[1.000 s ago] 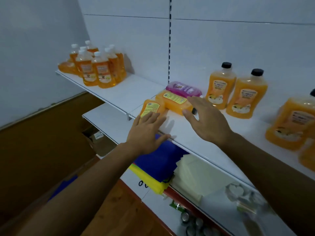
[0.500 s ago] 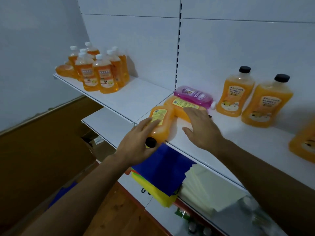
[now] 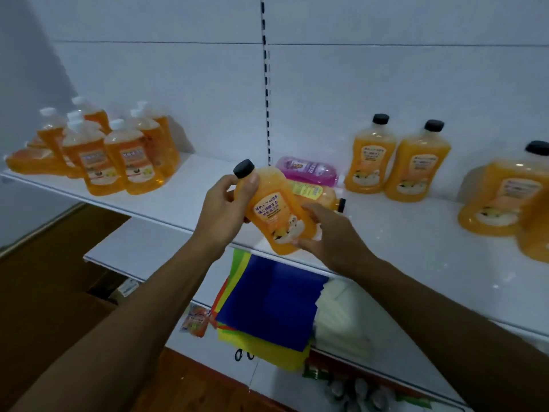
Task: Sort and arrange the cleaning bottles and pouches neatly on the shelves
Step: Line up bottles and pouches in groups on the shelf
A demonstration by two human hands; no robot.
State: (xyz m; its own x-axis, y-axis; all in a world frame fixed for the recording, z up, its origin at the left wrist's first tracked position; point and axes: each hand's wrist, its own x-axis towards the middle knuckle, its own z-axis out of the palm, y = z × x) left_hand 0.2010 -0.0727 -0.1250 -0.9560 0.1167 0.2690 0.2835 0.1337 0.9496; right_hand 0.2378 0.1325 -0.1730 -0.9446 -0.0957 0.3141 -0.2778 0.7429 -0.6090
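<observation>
An orange bottle with a black cap [image 3: 271, 208] is lifted off the white shelf [image 3: 416, 242], tilted with its cap up and to the left. My left hand [image 3: 224, 208] grips its neck and shoulder. My right hand [image 3: 325, 233] holds its lower end from the right. Behind it another orange bottle [image 3: 319, 195] and a purple bottle [image 3: 309, 170] lie flat on the shelf. Two upright black-capped orange bottles [image 3: 401, 162] stand at the back, more [image 3: 511, 200] at the right. Several white-capped orange bottles [image 3: 116, 151] stand on the left shelf section.
Orange pouches [image 3: 29, 162] lie at the far left of the shelf. On the lower shelf are stacked coloured sheets with blue on top [image 3: 267, 301], a white stack [image 3: 341, 319] and a small orange pouch [image 3: 196, 321]. A wooden floor is below left.
The orange bottle was lying flat on the shelf under my left hand; it is now lifted and turned label-up in both hands. My right hand left the other lying bottle.
</observation>
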